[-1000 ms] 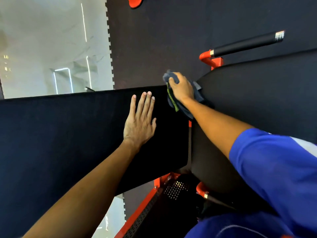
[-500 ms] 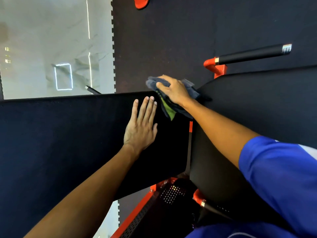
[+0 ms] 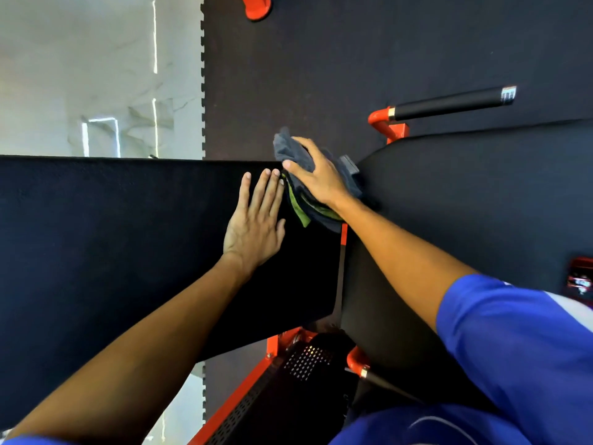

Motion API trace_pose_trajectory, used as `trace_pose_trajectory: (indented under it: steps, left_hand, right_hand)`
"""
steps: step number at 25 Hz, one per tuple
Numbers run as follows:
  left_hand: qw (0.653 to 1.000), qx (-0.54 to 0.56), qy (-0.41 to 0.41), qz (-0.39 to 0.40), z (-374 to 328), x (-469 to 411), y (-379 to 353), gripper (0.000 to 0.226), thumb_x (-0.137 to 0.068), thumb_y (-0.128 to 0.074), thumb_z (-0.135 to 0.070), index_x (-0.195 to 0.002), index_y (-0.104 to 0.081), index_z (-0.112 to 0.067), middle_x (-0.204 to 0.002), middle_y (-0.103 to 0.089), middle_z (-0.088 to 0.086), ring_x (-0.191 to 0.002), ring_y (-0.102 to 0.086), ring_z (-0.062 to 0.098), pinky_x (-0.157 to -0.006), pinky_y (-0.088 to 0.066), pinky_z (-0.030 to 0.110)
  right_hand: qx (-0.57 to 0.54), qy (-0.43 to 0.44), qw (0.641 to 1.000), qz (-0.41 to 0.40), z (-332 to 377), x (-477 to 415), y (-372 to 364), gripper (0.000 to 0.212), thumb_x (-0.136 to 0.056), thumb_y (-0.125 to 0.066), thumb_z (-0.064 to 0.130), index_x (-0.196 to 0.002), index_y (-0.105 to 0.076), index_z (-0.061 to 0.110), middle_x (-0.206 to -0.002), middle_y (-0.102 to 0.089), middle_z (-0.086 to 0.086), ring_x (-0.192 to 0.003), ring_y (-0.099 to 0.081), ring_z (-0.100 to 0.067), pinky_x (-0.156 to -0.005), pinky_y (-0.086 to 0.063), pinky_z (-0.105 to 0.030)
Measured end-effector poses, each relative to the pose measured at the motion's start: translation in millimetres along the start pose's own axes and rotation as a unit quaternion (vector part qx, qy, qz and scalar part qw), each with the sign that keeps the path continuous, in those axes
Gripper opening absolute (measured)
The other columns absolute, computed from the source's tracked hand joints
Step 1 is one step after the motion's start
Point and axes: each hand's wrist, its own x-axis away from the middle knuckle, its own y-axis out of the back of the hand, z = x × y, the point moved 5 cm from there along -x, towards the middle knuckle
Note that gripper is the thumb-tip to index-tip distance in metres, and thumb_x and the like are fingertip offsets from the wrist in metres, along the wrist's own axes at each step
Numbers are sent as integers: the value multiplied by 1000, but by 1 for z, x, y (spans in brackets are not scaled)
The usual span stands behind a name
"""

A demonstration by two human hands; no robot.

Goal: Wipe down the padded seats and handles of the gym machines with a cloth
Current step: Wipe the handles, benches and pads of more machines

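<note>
A long black padded bench section [image 3: 122,239] runs across the left. A second black pad [image 3: 475,200] lies to its right, across a narrow gap. My left hand [image 3: 255,220] rests flat on the left pad, fingers spread. My right hand [image 3: 317,178] presses a grey cloth with a green edge [image 3: 296,203] onto the far right corner of the left pad, partly over the gap. The two hands' fingertips almost touch. A black foam handle [image 3: 449,103] on an orange bracket sticks out beyond the right pad.
The orange machine frame with a perforated black plate [image 3: 305,361] shows below the gap. Dark rubber flooring [image 3: 353,59] lies beyond, meeting pale glossy tile [image 3: 96,75] at the left. An orange foot [image 3: 256,8] sits at the top edge. A red label [image 3: 580,281] is at the right.
My right hand has slid the cloth leftward, from the gap by the right pad onto the left pad's corner, close to my left hand. My left hand has stayed flat in place.
</note>
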Motion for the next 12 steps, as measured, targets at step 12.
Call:
trace_pose_trajectory:
  steps: [12]
  left_hand:
    - [1000, -4, 22, -16, 5, 6, 6, 71, -106, -14, -41, -158, 6, 4, -169, 4, 21, -157, 7, 33, -126, 0, 53]
  right_hand:
    - [-92, -15, 985, -143, 10, 60, -35, 67, -100, -61, 45, -159, -33, 29, -163, -40, 0, -150, -36, -18, -119, -32, -34]
